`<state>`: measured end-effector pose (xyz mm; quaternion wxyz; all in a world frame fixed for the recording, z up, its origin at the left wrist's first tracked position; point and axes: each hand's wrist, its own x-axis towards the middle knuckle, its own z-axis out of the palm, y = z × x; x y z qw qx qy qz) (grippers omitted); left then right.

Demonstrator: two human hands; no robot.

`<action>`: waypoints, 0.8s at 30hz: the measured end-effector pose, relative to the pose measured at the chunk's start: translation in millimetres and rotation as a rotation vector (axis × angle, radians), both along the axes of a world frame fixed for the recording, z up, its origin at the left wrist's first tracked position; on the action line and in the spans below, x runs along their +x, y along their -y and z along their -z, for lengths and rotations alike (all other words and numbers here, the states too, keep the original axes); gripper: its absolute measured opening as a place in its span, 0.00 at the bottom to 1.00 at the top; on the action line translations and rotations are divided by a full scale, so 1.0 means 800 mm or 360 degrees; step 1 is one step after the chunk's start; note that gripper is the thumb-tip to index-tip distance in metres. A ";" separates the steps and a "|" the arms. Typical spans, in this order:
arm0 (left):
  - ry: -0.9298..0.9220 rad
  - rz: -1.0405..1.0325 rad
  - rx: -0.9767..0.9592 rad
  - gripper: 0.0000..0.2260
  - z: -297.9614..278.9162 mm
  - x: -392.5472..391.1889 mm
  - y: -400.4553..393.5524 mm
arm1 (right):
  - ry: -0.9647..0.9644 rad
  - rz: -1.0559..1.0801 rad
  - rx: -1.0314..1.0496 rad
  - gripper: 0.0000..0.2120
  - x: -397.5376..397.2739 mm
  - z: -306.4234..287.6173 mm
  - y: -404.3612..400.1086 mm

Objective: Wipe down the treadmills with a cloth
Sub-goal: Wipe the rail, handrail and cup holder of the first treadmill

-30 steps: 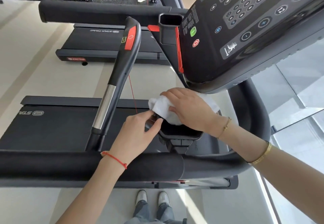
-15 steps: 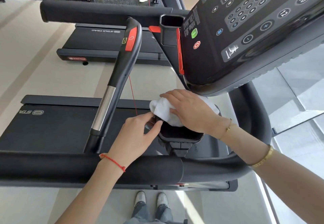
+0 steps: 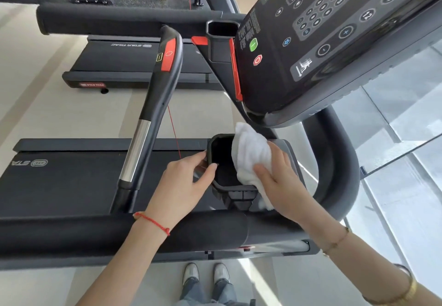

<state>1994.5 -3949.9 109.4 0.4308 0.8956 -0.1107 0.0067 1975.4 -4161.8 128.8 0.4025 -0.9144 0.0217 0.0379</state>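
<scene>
Right now our right hand [image 3: 282, 181] grips the white cloth [image 3: 251, 155] bunched over the cup holder [image 3: 212, 152] rim, w/ left hand [image 3: 184, 181] pinching that rim to steady it. Cloth looks soft, light, floppy; best kept wadded in 1 palm.

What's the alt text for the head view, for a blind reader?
A person's right hand holds a white cloth against the right rim of a treadmill's black cup holder, while the left hand grips its left edge. The console sits above.
</scene>
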 end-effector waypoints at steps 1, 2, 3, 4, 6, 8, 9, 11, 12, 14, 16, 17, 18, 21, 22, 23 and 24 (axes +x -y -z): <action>-0.0004 0.0000 0.0006 0.18 0.000 0.000 0.000 | -0.0010 -0.0001 -0.0023 0.24 0.009 -0.001 0.000; -0.0005 0.0006 0.0011 0.18 -0.001 0.000 0.000 | -0.0016 -0.0014 -0.0056 0.23 0.021 -0.004 -0.001; -0.0003 0.0015 0.0014 0.18 -0.002 0.000 0.000 | -0.0021 -0.0026 -0.0089 0.22 0.034 -0.008 -0.002; 0.0000 0.0023 0.0016 0.18 -0.003 0.000 0.000 | -0.0023 -0.0032 -0.0121 0.22 0.045 -0.012 -0.004; 0.0004 0.0025 0.0013 0.17 -0.005 -0.001 0.000 | 0.0015 -0.0024 -0.0171 0.22 0.048 -0.013 -0.008; 0.0004 0.0027 0.0011 0.16 -0.006 -0.001 0.000 | 0.0067 -0.0025 -0.0149 0.23 0.029 -0.010 -0.009; 0.0007 0.0025 0.0012 0.15 -0.005 0.000 0.000 | 0.0069 -0.0024 -0.0096 0.24 0.015 -0.007 -0.009; 0.0006 0.0018 0.0009 0.15 -0.004 0.001 0.000 | 0.0042 0.0011 0.0080 0.21 -0.013 -0.002 -0.001; 0.0000 0.0010 0.0007 0.16 -0.004 0.001 0.000 | 0.0035 0.0040 0.0194 0.17 -0.022 -0.002 0.005; -0.0010 0.0012 0.0011 0.18 -0.003 0.002 -0.001 | 0.0015 0.0088 0.0455 0.09 -0.035 -0.010 0.019; -0.0011 0.0023 0.0003 0.18 -0.003 0.001 -0.001 | -0.0002 -0.0065 0.0597 0.10 -0.042 -0.025 0.035; -0.0009 0.0025 -0.0003 0.17 -0.003 0.001 -0.001 | -0.0024 -0.0229 0.0583 0.12 -0.044 -0.033 0.042; -0.0010 0.0027 -0.0007 0.16 -0.003 0.001 -0.001 | -0.0050 -0.0411 0.0482 0.14 -0.043 -0.039 0.048; -0.0057 0.0039 -0.0018 0.12 -0.003 0.002 -0.001 | 0.0054 -0.0872 -0.0143 0.21 -0.031 -0.043 0.044; -0.0069 0.0034 -0.0020 0.11 -0.002 0.002 -0.001 | 0.0138 -0.0973 -0.0360 0.22 -0.026 -0.042 0.034; -0.0077 0.0022 -0.0027 0.11 -0.002 0.002 -0.001 | 0.0217 -0.1046 -0.0559 0.23 -0.021 -0.041 0.022; -0.0084 0.0005 -0.0039 0.11 -0.001 0.002 -0.001 | 0.0277 -0.1090 -0.0729 0.23 -0.017 -0.041 0.008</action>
